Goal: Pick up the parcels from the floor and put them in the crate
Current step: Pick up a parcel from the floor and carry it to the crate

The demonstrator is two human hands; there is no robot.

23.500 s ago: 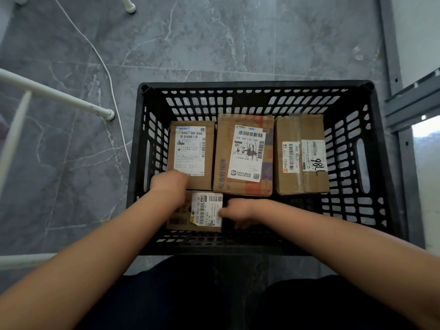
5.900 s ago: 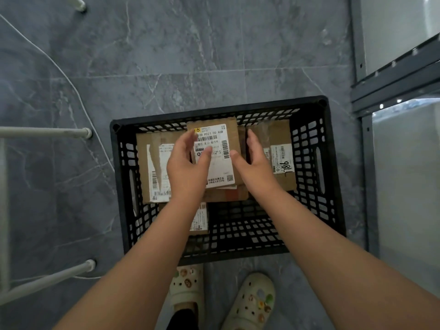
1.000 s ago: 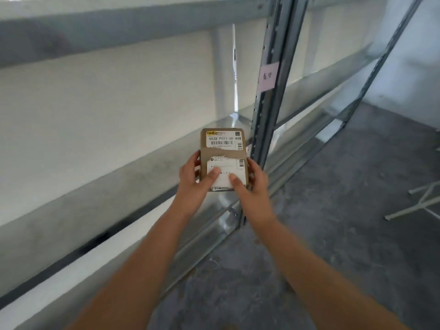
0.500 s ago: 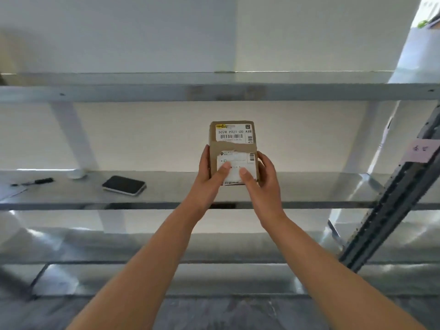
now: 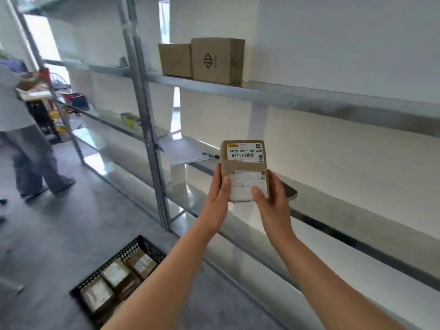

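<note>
Though person (image 5: 21, 129) at far left is cut off by frame edge, legs and pale top show. Crate (image 5: 104, 265) on floor lower left, near corner hidden behind left forearm. Several brown crated parcels (image 5: 114, 273) inside, labels blurred. Two boxes (image 5: 217, 59) on upper shelf (image 5: 309, 96). Left hand (image 5: 217, 198) grips parcel (image 5: 245, 160) by left edge, thumb on front. Parcel is flat, brown, upright, raised well above crate. White barcode label on top, torn white label below. Right hand (image 5: 273, 201) grips right edge, thumb on label. Phone (image 5: 289, 191) half hidden behind it.
</note>
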